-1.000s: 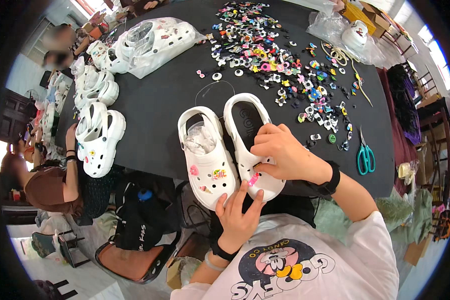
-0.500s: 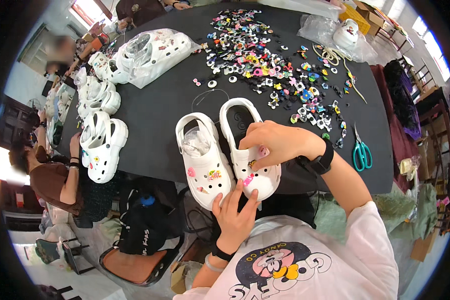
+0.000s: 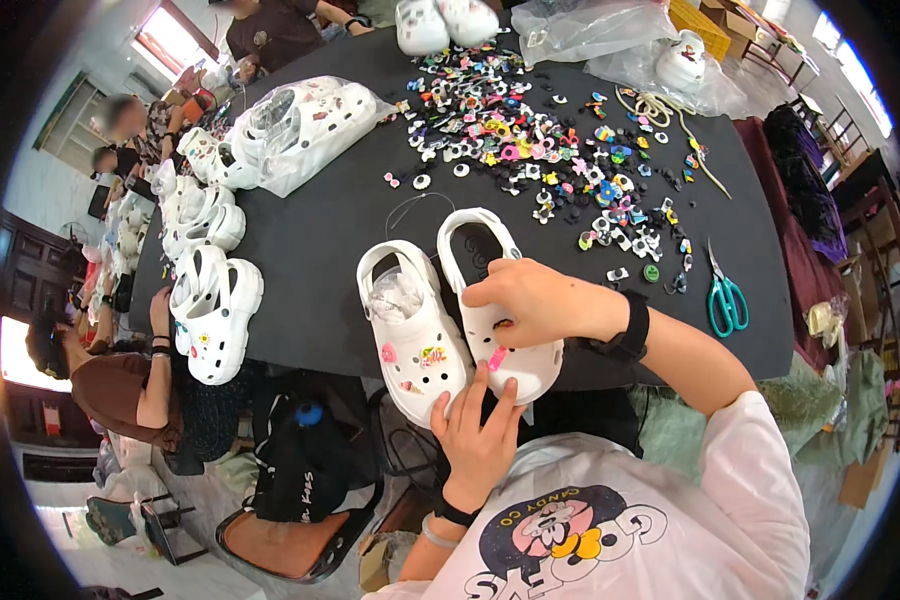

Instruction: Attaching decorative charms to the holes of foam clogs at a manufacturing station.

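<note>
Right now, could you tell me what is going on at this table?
A person presses the right hand onto the top of a white foam clog at the black table's near edge, while the left hand steadies its toe from below. A matching clog with small charms lies beside it; loose colourful charms are scattered beyond.

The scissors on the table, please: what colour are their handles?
Green-teal handles on the scissors, seen in the head view.

Right hand [image 3: 530,300] curled, fingertips pinched downward, wrist bent, black band on wrist. Left hand [image 3: 475,430] raised, fingers spread upward.
</note>
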A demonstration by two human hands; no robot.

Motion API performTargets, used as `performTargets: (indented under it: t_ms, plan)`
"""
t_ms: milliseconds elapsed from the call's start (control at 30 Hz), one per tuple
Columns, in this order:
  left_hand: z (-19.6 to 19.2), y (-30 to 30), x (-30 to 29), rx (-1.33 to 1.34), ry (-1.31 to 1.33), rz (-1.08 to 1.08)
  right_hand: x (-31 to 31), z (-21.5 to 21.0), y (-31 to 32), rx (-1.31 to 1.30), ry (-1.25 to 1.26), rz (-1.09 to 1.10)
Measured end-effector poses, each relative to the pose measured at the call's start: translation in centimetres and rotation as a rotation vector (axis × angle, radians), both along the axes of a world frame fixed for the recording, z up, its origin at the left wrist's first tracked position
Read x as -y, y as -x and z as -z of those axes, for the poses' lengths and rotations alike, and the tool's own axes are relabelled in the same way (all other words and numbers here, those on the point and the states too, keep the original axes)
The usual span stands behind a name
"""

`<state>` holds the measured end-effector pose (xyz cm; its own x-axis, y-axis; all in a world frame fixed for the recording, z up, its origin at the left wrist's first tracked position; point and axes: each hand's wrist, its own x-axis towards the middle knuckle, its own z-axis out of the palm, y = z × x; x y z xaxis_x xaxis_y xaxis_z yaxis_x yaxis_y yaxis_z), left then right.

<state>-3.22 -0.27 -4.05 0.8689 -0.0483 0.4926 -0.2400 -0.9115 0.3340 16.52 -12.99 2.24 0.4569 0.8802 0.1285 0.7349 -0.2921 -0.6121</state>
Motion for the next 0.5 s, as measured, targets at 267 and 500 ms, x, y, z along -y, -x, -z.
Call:
performTargets:
  t_ms: [267,500]
  plan:
    - [0.3,0.2,-0.3,0.006,0.009,-0.010,0.3,-1.5,0.4,-0.052,0.206,0.019]
    - [0.2,0.6,-0.3,0.009,-0.022,0.000,1.4,-1.4,1.2,0.023,0.045,0.064]
